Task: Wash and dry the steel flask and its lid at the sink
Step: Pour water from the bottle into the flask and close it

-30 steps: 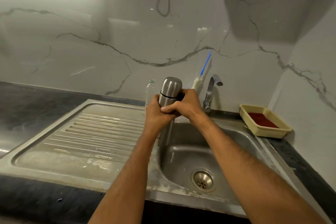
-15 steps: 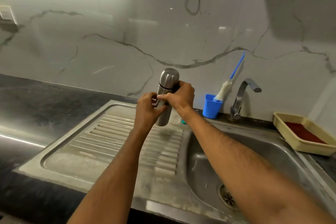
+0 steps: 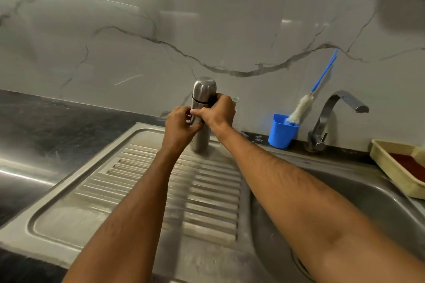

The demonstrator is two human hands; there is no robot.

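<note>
Both of your hands have carried the steel flask (image 3: 202,108) further left since a second ago: it was over the basin's edge then, and now it stands upright at the back of the ribbed drainboard (image 3: 147,190), base on or just above the metal. Your left hand (image 3: 180,125) wraps its middle from the left, and your right hand (image 3: 217,112) clamps it just under the black seam of the domed lid (image 3: 204,87). The flask is a smooth brushed cylinder. Right of it stand a blue plastic cup (image 3: 281,132) holding a fluffy white bottle brush (image 3: 299,110), a curved chrome tap (image 3: 331,115) and a woven cream tray (image 3: 395,172).
</note>
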